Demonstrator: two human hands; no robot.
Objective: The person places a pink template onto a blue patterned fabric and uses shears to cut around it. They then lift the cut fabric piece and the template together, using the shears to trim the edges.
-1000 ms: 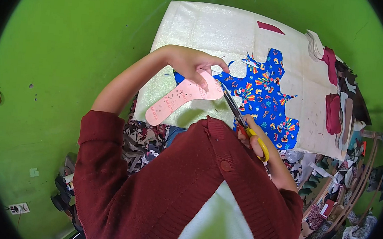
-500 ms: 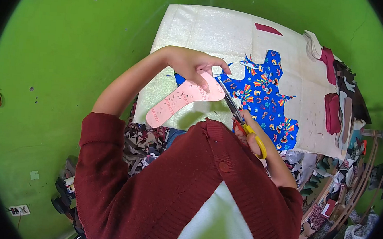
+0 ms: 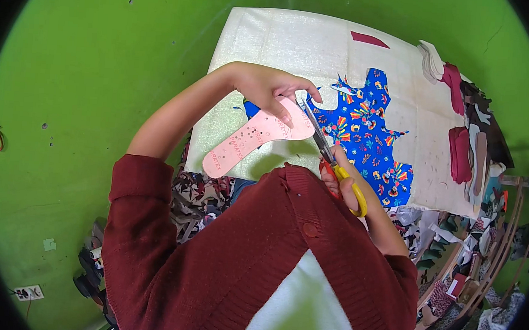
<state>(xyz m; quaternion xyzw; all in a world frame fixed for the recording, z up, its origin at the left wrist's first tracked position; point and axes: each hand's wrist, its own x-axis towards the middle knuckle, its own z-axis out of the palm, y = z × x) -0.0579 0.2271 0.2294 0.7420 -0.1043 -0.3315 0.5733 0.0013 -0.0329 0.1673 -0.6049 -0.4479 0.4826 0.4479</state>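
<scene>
the left hand (image 3: 269, 90) pinches a pink paper shape (image 3: 255, 135) flat against the blue cloth (image 3: 365, 135), with its fingers curled down on the wide end of the shape. the thin end of the pink shape points to 7 o'clock. the right hand (image 3: 348, 184) is closed on the yellow scissors (image 3: 333, 162), fingers through the loops. the scissor blades point to 11 o'clock and run along the edge of the pink shape, touching the blue cloth there. the blue cloth has bright little pictures on it and lies on a white table (image 3: 285, 41). at 3 o'clock, on the table edge, sits a pile of dark red and brown pieces (image 3: 465, 139). a small red strip (image 3: 370, 39) lies at 12 o'clock.
</scene>
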